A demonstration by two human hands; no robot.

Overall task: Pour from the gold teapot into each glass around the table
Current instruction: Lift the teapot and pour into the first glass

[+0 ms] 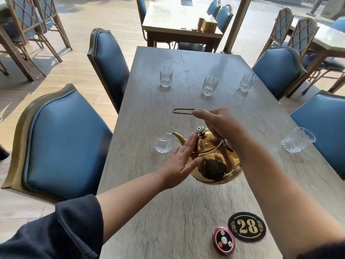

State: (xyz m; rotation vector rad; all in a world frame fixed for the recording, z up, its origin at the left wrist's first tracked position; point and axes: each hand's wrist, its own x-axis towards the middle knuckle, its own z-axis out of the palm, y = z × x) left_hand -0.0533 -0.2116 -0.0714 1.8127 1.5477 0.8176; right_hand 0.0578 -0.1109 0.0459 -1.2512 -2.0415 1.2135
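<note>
Sunlight falls across a pale wooden floor [80, 30]. Blue padded chairs [63, 139] with gold frames stand about. A far table [179, 17] sits beside a pillar [236, 25].

Over our table [186, 206] hangs the teapot [214, 165], spout at the left glass [163, 140]'s rim. Opposite stands the right glass [296, 140], behind them a row of 3 glasses [209, 85], nearest us the number plaque [246, 226].

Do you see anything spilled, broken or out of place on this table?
Almost nothing. Nothing is tipped over or broken, and the teapot tilts only because it is pouring. One small thing: a tiny spot on the table, just in front of the far left glass, may be a spilled drop.
</note>
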